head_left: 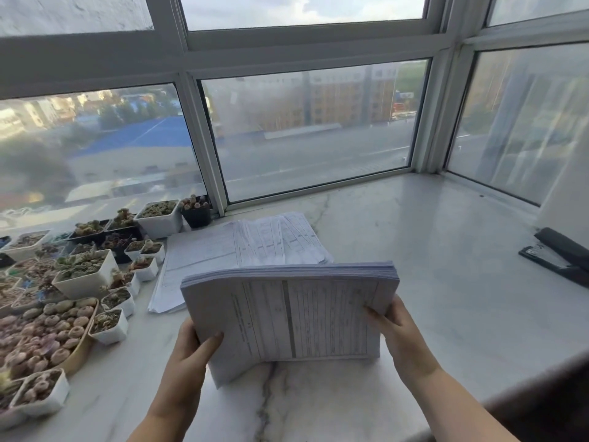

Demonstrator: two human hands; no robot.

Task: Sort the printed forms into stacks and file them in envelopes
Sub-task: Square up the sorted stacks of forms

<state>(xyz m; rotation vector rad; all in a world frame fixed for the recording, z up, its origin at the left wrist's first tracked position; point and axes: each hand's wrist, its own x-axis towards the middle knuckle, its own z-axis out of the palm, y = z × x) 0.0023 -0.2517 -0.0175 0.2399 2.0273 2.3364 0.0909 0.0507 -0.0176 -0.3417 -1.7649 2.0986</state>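
Note:
A thick stack of printed forms (pixel 287 317) stands on its lower edge on the marble sill (pixel 430 266), tilted back towards me. My left hand (pixel 194 349) grips its left side with the thumb on the front sheet. My right hand (pixel 398 333) grips the right side the same way. Behind the stack, more forms (pixel 242 247) lie flat in a loosely fanned pile. No envelope is in view.
Several small pots of succulents (pixel 83 272) crowd the left of the sill, close to the flat pile. A black stapler (pixel 561 255) lies at the right, near a white curtain (pixel 567 189). Window panes (pixel 312 129) close the back and right.

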